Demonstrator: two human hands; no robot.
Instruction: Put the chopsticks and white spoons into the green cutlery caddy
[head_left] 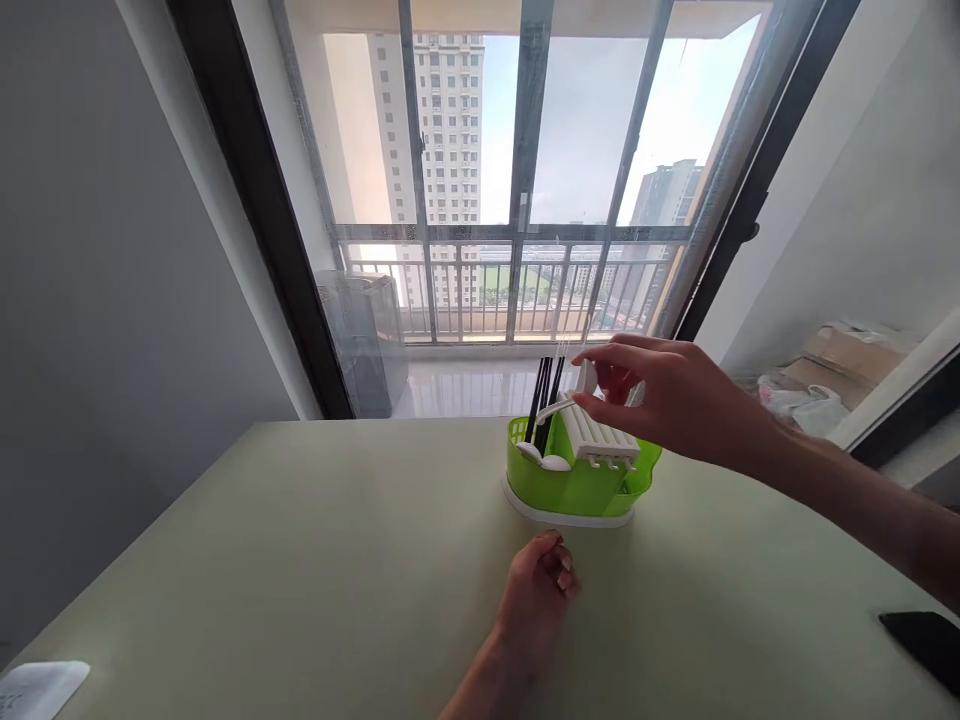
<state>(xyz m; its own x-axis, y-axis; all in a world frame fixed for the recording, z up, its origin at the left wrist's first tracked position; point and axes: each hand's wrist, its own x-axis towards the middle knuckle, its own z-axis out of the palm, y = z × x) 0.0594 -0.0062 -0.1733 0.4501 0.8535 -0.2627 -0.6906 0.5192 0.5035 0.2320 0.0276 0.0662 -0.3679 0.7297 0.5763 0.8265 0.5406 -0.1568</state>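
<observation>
My right hand (649,390) pinches a white spoon (587,377) between thumb and fingers, gripping it around the bowl. Its curved handle points left and down, over a green utensil holder (562,490) that stands on a white base. Black chopsticks (535,400) lean upright in the holder's left part, and two white spoons (556,463) rest with their bowls at its front rim. A white slotted rack (600,435) with small hooks slopes across the middle. Just in front of the holder, my left hand (541,580) lies on the table with curled fingers and nothing visible in them.
The pale green table (337,540) carries a white object (45,688) at the near left corner and a black object (926,640) at the right edge. Beyond it are sliding glass doors and a balcony railing. Cardboard and plastic bags (814,405) lie at the right.
</observation>
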